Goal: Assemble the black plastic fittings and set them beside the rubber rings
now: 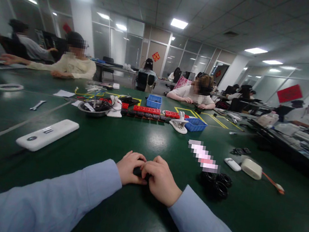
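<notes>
Both hands meet low in the middle of the head view, over the green table. The fingers of my left hand curl round a small black object, whose shape is mostly hidden. From the right, my right hand presses bent fingers against the same object, touching my left fingertips. Several black ring-shaped parts lie to the right of my right hand. Further left of my left hand is a long white device.
Ahead stand a metal bowl of wires, red and black strips, a white clamp and blue bins. On the right lie a white box and a small white device. Several people sit around.
</notes>
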`<state>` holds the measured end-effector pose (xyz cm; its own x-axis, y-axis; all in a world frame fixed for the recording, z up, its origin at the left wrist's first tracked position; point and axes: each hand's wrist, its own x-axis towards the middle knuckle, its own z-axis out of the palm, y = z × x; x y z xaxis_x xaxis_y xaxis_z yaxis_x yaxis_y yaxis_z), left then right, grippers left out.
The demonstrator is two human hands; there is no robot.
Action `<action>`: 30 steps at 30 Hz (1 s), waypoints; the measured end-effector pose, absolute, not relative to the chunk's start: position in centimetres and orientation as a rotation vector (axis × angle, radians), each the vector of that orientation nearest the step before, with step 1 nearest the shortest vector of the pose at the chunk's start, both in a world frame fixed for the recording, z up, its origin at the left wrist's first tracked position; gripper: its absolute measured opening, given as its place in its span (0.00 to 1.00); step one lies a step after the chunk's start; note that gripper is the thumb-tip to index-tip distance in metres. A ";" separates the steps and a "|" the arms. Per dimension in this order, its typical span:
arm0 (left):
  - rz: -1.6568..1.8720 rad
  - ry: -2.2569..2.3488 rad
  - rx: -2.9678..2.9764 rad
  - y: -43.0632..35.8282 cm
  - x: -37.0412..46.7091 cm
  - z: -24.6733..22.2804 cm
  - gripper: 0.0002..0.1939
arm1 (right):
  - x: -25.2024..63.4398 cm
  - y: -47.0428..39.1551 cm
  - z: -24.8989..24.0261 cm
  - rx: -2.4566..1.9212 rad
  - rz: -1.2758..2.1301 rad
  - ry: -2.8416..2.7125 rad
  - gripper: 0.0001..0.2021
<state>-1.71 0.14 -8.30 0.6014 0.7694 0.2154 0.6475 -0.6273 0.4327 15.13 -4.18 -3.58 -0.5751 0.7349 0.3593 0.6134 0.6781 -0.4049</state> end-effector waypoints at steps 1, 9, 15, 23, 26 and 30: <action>0.565 1.162 2.513 0.1 -1.7 -8.3 0.18 | 15.1 -4.2 -3.5 -1.041 0.316 -2.397 0.14; 0.558 1.155 2.508 0.0 -1.7 -8.1 0.20 | 15.5 -4.2 -3.3 -1.051 0.254 -2.449 0.12; 0.522 1.114 2.520 0.2 -1.9 -7.9 0.23 | 15.9 -4.7 -2.6 -1.029 0.225 -2.355 0.17; 0.564 1.092 2.553 0.2 -2.0 -8.1 0.24 | 16.1 -4.5 -2.3 -1.178 0.210 -2.113 0.10; 0.570 1.081 2.557 0.2 -2.0 -8.1 0.23 | 16.1 -4.5 -2.2 -1.287 0.193 -2.101 0.07; 0.595 1.095 2.543 0.2 -2.0 -8.3 0.23 | 16.2 -4.6 -1.8 -1.400 0.189 -2.166 0.13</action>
